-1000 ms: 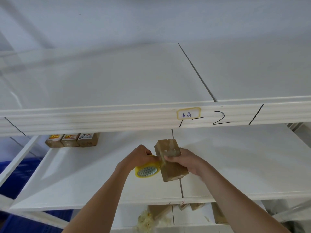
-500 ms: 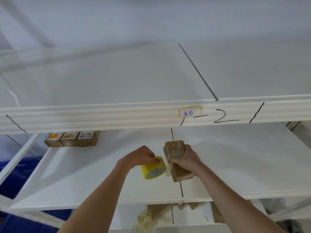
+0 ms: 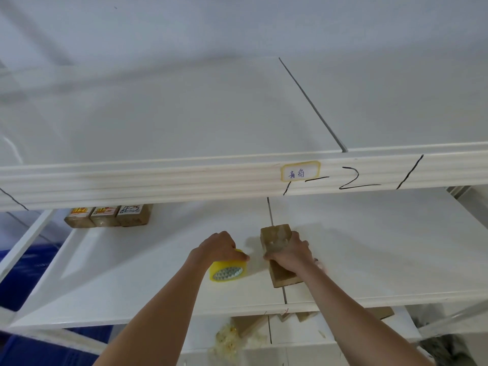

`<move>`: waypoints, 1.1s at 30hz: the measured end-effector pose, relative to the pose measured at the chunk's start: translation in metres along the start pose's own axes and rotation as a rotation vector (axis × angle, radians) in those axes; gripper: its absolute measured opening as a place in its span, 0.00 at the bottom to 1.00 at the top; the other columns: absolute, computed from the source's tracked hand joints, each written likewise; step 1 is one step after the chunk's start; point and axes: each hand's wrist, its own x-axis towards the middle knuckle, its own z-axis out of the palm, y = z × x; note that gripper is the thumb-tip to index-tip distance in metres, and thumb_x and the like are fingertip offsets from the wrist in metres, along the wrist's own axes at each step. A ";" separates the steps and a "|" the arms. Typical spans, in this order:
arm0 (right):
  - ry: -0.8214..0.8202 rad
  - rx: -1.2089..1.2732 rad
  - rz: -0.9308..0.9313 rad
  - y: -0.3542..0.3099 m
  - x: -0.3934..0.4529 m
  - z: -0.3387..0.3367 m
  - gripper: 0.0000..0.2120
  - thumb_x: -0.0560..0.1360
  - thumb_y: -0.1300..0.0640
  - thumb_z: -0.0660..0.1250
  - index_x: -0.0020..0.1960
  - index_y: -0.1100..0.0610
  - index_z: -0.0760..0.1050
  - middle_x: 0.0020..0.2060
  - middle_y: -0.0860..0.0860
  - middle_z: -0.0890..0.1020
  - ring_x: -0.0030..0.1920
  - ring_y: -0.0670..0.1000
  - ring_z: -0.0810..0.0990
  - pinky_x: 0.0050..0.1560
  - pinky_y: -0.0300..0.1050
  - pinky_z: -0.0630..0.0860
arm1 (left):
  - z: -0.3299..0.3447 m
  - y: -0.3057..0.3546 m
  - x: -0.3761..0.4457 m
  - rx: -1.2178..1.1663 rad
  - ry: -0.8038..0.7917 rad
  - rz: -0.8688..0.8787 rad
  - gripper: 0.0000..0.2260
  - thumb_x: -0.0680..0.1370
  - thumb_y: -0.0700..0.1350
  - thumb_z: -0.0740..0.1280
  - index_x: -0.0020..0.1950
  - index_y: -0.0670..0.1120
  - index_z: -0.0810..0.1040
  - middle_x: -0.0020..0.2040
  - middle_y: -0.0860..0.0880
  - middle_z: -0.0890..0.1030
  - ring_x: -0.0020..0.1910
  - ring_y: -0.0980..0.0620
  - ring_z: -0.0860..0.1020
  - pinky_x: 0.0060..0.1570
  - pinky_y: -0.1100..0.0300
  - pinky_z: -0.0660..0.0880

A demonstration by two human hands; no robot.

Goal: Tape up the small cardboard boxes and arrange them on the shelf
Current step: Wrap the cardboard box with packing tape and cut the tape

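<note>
Two hands work over the middle shelf (image 3: 369, 247) of a white rack. The right hand (image 3: 289, 253) grips one small cardboard box (image 3: 276, 240), held just above the shelf near the seam between its panels; clear tape shows on the box's top. The left hand (image 3: 220, 247) holds one yellow tape roll (image 3: 228, 270), just left of the box. Three more boxes (image 3: 108, 216) sit side by side at the far left of this shelf, their printed labels too small to read. On the upper shelf's front edge, one yellow-bordered label (image 3: 300, 171) bears handwritten characters, beside marker strokes reading "1-2".
</note>
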 end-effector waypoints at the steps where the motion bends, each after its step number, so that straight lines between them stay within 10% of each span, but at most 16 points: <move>1: -0.001 -0.008 0.006 0.002 0.001 0.003 0.47 0.61 0.36 0.78 0.71 0.53 0.61 0.60 0.53 0.75 0.57 0.55 0.75 0.46 0.46 0.73 | 0.002 0.001 0.001 0.007 -0.011 -0.026 0.24 0.64 0.71 0.73 0.37 0.50 0.80 0.35 0.51 0.79 0.35 0.53 0.78 0.41 0.57 0.77; 16: 0.001 -0.110 0.053 0.012 0.000 0.016 0.60 0.70 0.34 0.74 0.82 0.61 0.41 0.74 0.63 0.65 0.74 0.64 0.64 0.71 0.58 0.65 | 0.025 -0.005 0.012 -0.267 0.019 -0.086 0.25 0.59 0.68 0.74 0.42 0.50 0.83 0.42 0.50 0.83 0.41 0.50 0.83 0.48 0.54 0.82; 22: 0.462 -0.048 0.088 0.049 -0.005 -0.002 0.25 0.81 0.48 0.65 0.70 0.63 0.66 0.64 0.61 0.75 0.62 0.60 0.76 0.57 0.57 0.79 | 0.027 -0.003 0.011 -0.255 0.035 -0.102 0.24 0.64 0.66 0.76 0.46 0.48 0.83 0.44 0.49 0.83 0.42 0.50 0.82 0.50 0.54 0.82; 26: 0.292 -0.259 0.257 0.080 0.001 -0.008 0.22 0.81 0.51 0.66 0.69 0.64 0.67 0.63 0.61 0.74 0.61 0.59 0.76 0.59 0.51 0.78 | 0.026 -0.002 0.011 -0.248 0.025 -0.107 0.23 0.63 0.67 0.76 0.44 0.49 0.82 0.43 0.50 0.82 0.41 0.50 0.82 0.49 0.54 0.82; 33: 0.382 0.057 0.230 0.081 0.012 -0.014 0.11 0.80 0.59 0.69 0.58 0.65 0.75 0.50 0.61 0.82 0.47 0.60 0.80 0.43 0.48 0.76 | 0.025 -0.001 0.008 -0.247 0.027 -0.110 0.22 0.64 0.66 0.76 0.44 0.50 0.81 0.42 0.51 0.83 0.41 0.51 0.83 0.47 0.56 0.82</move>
